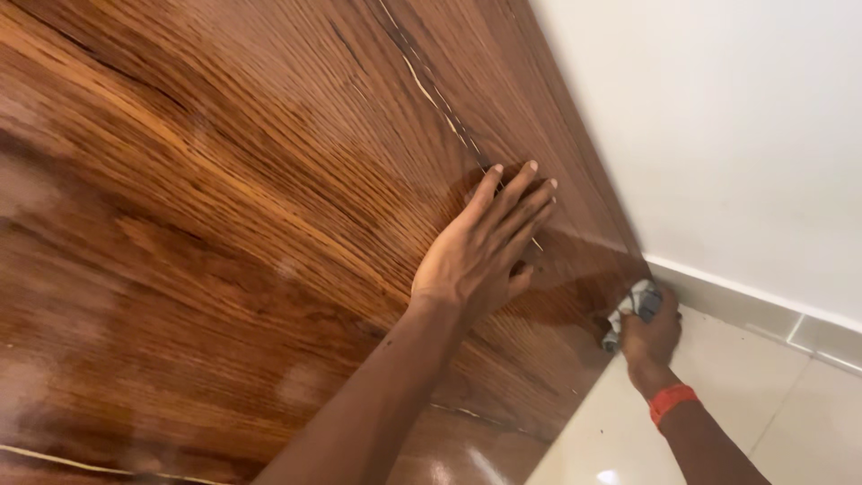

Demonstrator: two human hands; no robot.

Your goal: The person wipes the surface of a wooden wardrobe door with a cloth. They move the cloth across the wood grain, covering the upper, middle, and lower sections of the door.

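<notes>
A large glossy brown wooden door [224, 207] fills most of the head view. My left hand [480, 247] lies flat against it, fingers together and stretched out, near the door's lower edge. My right hand [651, 337], with an orange band on the wrist, is low down by the door's bottom corner and grips a crumpled grey-white cloth [636, 304] pressed against the wood.
A white wall [736, 135] rises on the right, with a pale skirting strip [763, 310] along its base. Shiny cream floor tiles [754, 404] lie below. A thin light seam [431, 94] runs down the door panel.
</notes>
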